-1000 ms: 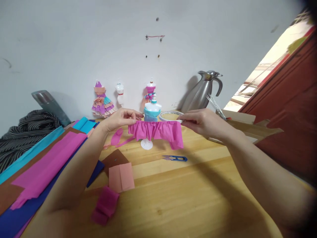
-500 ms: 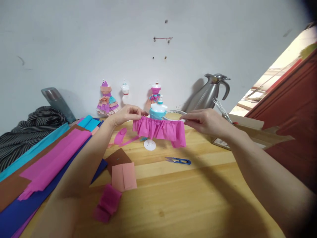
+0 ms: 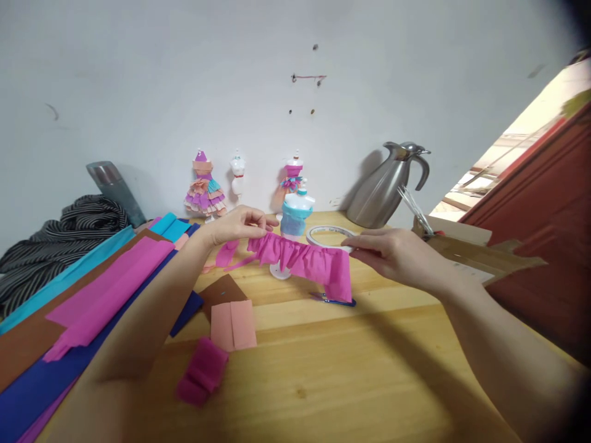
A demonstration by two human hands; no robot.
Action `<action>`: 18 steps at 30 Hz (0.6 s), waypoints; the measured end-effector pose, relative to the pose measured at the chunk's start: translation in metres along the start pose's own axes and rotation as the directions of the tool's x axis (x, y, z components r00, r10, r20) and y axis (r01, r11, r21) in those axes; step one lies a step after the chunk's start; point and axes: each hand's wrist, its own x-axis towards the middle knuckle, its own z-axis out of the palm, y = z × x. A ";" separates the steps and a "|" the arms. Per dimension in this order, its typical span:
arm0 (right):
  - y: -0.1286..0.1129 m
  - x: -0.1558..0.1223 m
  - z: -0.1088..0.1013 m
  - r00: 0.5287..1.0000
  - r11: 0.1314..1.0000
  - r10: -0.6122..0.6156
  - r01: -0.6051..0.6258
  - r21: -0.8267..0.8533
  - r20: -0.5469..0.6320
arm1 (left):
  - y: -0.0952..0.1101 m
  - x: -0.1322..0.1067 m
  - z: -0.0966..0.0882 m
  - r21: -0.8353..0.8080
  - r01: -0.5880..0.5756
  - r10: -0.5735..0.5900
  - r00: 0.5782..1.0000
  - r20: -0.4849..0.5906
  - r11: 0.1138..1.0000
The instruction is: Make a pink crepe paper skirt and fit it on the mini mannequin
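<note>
A gathered strip of pink crepe paper (image 3: 302, 261) hangs stretched between my two hands. My left hand (image 3: 242, 223) pinches its left end. At the right end, its top corner is between the fingers of my right hand (image 3: 385, 249). Just behind the strip stands a small white mannequin (image 3: 300, 202) with a blue wrap around its torso; the strip hides part of its stand. A roll of tape (image 3: 329, 230) lies on the table beside my right fingers. Blue thread snips (image 3: 339, 301) rest below the strip, partly covered by it.
Three more small mannequins, one in a ruffled paper dress (image 3: 205, 187), line the wall. A steel jug (image 3: 388, 184) and cardboard box (image 3: 480, 252) stand right. Crepe paper sheets (image 3: 111, 283), striped cloth (image 3: 69, 246) and a bottle (image 3: 117, 191) lie left. Peach paper pieces (image 3: 233, 326) lie in front.
Both hands have lowered the pink strip and brought it nearer, so more of the blue-wrapped mannequin and the tape roll shows. The strip now overlaps the snips.
</note>
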 end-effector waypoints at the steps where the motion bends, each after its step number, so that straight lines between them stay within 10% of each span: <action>1: -0.003 -0.003 -0.001 1.000 0.999 -0.015 0.014 0.032 0.013 | 0.002 -0.004 0.001 0.011 0.008 -0.008 1.000 0.017 1.000; 9: -0.029 -0.009 0.004 0.981 0.874 -0.149 0.071 0.481 0.126 | 0.014 -0.051 0.020 0.077 0.156 -0.160 0.986 0.056 0.985; 18: -0.060 -0.019 0.061 0.995 0.954 0.009 -0.038 0.298 0.098 | -0.007 -0.095 0.045 0.214 0.314 -0.254 0.930 -0.264 0.925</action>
